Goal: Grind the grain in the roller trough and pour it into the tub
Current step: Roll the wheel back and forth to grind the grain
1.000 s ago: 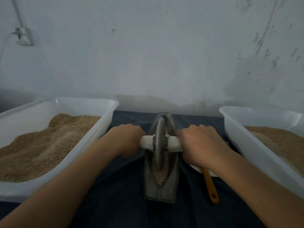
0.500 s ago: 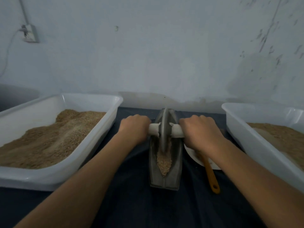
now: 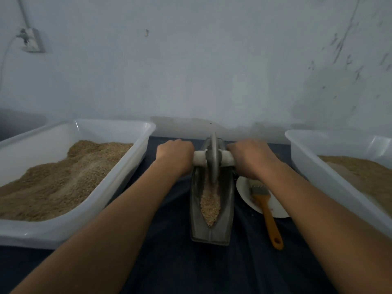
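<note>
A grey boat-shaped roller trough [image 3: 227, 221] lies lengthwise on the dark cloth at centre, with tan grain [image 3: 210, 203] in its groove. A grey roller wheel [image 3: 213, 158] stands upright at the trough's far end on a white axle handle [image 3: 199, 160]. My left hand [image 3: 175, 155] grips the axle's left end and my right hand [image 3: 252, 158] grips its right end. A white tub [image 3: 118, 187] heaped with grain stands to the left, and a second white tub [image 3: 314, 168] with grain stands to the right.
A white plate [image 3: 244, 192] lies just right of the trough with an orange-handled brush [image 3: 268, 213] on it, its handle reaching toward me. A pale wall rises right behind the table. An electrical socket [image 3: 31, 40] hangs at the upper left.
Both hands have pushed the wheel away from me along the trough, from its middle to its far end. More grain now shows in the near part of the groove.
</note>
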Available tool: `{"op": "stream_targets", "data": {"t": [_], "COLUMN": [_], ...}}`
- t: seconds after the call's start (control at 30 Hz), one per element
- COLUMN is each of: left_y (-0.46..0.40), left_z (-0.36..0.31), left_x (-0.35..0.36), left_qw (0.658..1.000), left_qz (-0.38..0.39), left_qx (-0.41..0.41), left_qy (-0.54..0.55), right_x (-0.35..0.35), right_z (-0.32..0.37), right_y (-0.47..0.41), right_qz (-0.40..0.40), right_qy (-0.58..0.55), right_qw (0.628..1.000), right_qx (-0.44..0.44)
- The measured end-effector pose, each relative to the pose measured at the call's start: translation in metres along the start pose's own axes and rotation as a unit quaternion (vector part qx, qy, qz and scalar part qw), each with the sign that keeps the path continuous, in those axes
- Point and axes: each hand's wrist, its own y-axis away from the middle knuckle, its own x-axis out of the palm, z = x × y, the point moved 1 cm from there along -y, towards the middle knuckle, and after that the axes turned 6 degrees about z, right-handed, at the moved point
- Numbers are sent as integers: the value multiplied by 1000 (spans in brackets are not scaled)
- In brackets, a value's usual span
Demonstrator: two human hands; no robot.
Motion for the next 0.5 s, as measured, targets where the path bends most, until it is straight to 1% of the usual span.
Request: {"op": "stream_targets", "data": {"t": [0.17,0.23,0.3,0.37,0.5], "left_y": [39,35,18,-3,-20], "left_z": [14,13,7,1,-6], "left_x": [15,15,11,6,2], "left_qw": [998,999,1000,1000,998], "left_qz": [27,32,16,-16,-60], "left_qx": [37,31,20,3,-11], "left_qy": [-30,-25,-13,-10,-25], "right_x": [6,7,5,4,7], "right_z": [12,11,7,-1,-10], "right_y": [47,43,23,-4,-25], "right_qz": [-35,-24,16,46,28], "right_qy": [30,31,5,2,-16], "right_qw": [998,999,1000,999,999], "right_qx": [-33,-27,-9,0,22]}}
